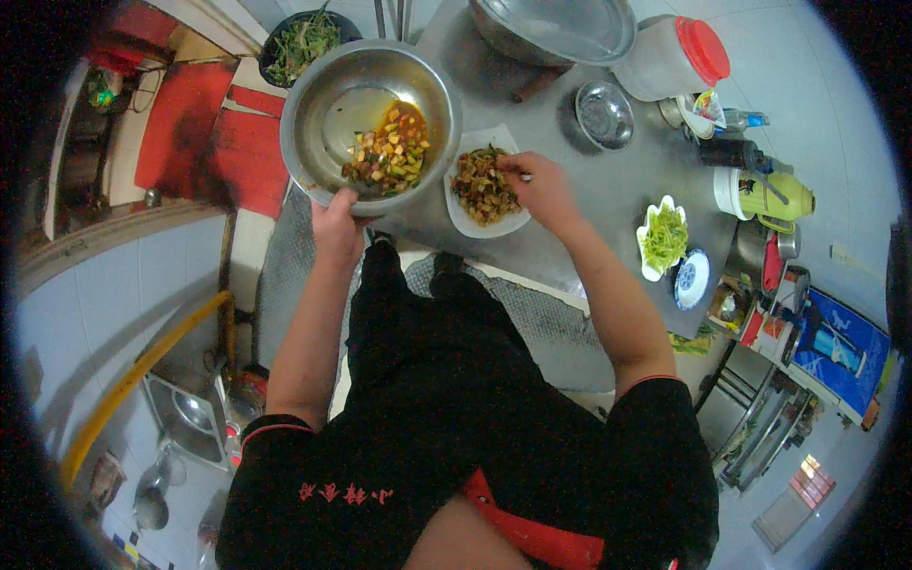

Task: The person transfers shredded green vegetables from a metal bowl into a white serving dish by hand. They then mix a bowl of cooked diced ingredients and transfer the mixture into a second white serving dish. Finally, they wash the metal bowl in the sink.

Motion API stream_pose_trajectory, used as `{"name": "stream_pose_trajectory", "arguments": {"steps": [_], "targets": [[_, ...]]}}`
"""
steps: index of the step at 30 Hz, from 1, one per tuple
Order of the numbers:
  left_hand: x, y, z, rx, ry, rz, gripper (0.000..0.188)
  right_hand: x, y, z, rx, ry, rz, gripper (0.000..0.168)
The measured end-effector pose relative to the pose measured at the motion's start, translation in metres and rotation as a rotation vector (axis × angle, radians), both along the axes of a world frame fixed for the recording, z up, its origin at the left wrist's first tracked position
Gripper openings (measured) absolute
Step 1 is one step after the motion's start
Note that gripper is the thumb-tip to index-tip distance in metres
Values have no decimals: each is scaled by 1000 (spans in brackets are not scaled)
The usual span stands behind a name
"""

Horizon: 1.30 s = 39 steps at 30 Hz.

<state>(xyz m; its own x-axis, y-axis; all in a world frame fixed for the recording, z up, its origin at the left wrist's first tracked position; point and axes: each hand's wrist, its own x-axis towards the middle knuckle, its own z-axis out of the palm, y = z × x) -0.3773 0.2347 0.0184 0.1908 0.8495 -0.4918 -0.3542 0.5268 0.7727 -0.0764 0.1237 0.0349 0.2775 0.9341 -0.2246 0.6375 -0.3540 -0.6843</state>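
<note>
My left hand point(338, 226) grips the near rim of a large stainless steel bowl point(306, 92), which is tilted at the table's left side. Diced food in reddish-brown sauce point(392, 151) has gathered at the bowl's lower right. Just right of the bowl, a white dish point(476, 229) on the steel table holds a heap of chopped cooked food point(484, 187). Over that heap is my right hand point(543, 187), its fingers closed around a small utensil. Only a short shiny end of the utensil shows; its tip is hidden among the food.
On the steel table point(605, 206) stand a small metal bowl point(604, 115), a large metal basin point(556, 32) and a red-lidded container point(652, 60). A white dish of shredded greens point(664, 239) and a blue-patterned dish point(691, 279) sit right. A bin of green scraps point(303, 44) stands beyond the bowl.
</note>
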Motion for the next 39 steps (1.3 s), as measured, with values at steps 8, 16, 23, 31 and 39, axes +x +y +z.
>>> {"name": "stream_pose_trajectory", "arguments": {"steps": [8,16,23,31,39], "targets": [[-6,-2,7,-49,-23,-17,54,-12,-24,-7,-51,-166,-19,27],[-19,-5,14,-14,-15,-180,56,-54,7,63,157,56,-205,26],[38,-1,9,269,-34,-494,55,-68,100,35,605,-29,329,32],[47,-3,24,305,165,-495,61,-27,86,40,400,-230,784,29],[62,-9,14,428,201,-429,65,-17,66,42,467,-262,347,38]]}}
